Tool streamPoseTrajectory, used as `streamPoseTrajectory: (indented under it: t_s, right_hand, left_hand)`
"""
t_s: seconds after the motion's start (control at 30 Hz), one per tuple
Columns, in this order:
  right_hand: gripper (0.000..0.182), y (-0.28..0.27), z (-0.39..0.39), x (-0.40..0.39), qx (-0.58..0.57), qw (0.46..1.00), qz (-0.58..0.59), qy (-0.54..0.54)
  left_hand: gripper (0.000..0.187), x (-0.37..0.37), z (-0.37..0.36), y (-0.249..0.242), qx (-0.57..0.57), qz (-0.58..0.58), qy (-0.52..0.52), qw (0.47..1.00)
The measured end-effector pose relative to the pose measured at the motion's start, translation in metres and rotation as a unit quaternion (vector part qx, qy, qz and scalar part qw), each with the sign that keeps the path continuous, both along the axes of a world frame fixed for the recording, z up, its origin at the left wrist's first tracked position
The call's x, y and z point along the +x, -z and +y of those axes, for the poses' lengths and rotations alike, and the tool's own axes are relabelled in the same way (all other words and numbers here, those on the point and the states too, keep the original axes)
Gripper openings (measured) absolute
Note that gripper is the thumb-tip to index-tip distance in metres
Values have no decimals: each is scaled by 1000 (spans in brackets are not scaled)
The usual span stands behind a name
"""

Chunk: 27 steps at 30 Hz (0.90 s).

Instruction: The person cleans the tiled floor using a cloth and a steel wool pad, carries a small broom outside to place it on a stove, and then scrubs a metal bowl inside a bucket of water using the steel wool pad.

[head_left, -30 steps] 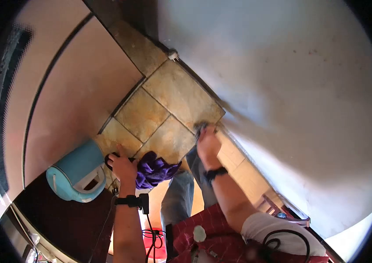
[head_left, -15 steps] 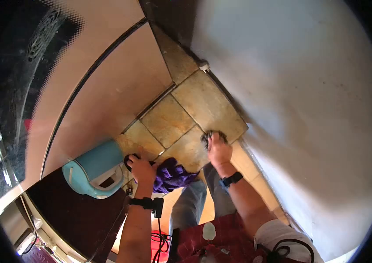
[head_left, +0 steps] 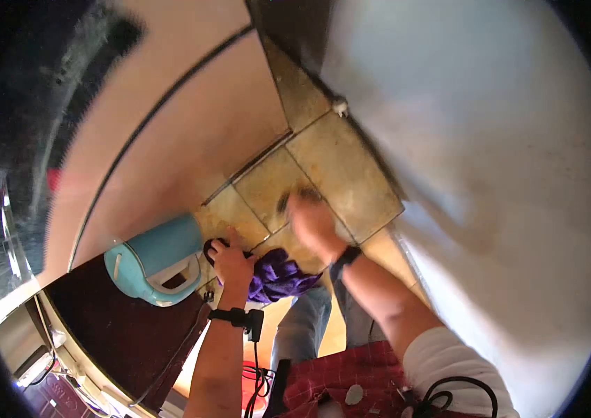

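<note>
My right hand (head_left: 311, 221), blurred by motion, is closed on a grey steel wool scourer (head_left: 284, 203) against the tan stone tiles (head_left: 264, 182). Most of the scourer is hidden under the fingers. On the left, my left hand (head_left: 233, 263) has its fingers curled over a dark rounded object (head_left: 212, 249), whose kind I cannot make out. A crumpled purple cloth (head_left: 281, 273) lies right beside that hand. Farther left, a light-blue kettle (head_left: 159, 261) with a white handle lies close to the left hand, not touched by it.
A pale wall (head_left: 477, 167) bounds the tiles on the right, with a white plug (head_left: 340, 108) at its foot. A large pinkish appliance panel (head_left: 191, 125) rises on the left. A dark brown surface (head_left: 114, 334) and a cable are below the kettle.
My right hand has swept left and slightly up across the tiles with the scourer. The left hand stays on the dark object. The camera view has shifted slightly.
</note>
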State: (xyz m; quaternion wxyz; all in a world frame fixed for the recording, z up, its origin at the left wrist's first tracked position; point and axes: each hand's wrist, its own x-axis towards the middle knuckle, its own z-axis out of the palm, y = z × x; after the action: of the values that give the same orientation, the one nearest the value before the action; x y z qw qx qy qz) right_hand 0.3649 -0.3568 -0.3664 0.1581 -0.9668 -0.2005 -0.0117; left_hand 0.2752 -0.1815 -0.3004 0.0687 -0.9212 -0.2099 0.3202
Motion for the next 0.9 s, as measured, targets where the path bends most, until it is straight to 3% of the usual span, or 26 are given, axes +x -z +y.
streamPoseTrajectory:
  t_s: [0.03,0.07,0.1,0.17,0.23,0.3,0.4,0.5,0.53,0.6,0.7,0.8,0.83,0.9]
  right_hand:
    - [22,-3,-9,40,-14,993,109,42]
    - [21,-8,-18,79,-12,988,136,67]
    - [21,-4,-8,84,-9,987,145,62]
    - [18,-8,16,108,-5,983,108,151]
    - [18,-2,66,47,-43,993,97,54]
    - [18,0,96,-12,19,995,7,-94]
    - [25,10,81,19,0,992,33,-120]
    - [18,-8,31,111,-2,981,185,53]
    - [18,-6,36,107,-3,982,183,51]
    - [15,0,42,101,-14,981,122,150]
    - [15,-14,102,41,-30,993,111,38]
    - [15,8,111,26,-11,989,136,-58]
    - [14,11,94,36,-9,992,94,-78]
    - [17,-2,39,67,-51,992,118,7]
  left_hand:
    - [95,3,-2,-5,-16,-7,-5,1000]
    - [95,6,-3,-6,-33,-16,-11,999]
    - [94,6,-1,-5,-38,-13,-20,999]
    - [94,7,2,-8,-30,-7,-32,999]
    - [94,11,-4,-7,-37,-7,-33,999]
    - [94,5,1,0,-37,-3,-28,999]
    - [96,6,2,-4,-35,8,-29,999]
    - [96,5,0,-4,-45,-9,-28,999]
    - [96,6,2,-6,-56,-5,-52,997]
    - [94,5,3,-3,-49,-24,-41,998]
    - [91,3,2,-5,-45,-3,-40,998]
    - [89,-3,10,-2,-50,-39,-48,997]
    - [87,-2,10,-3,-60,-48,-52,996]
    - [86,-2,9,-4,-81,-54,-61,993]
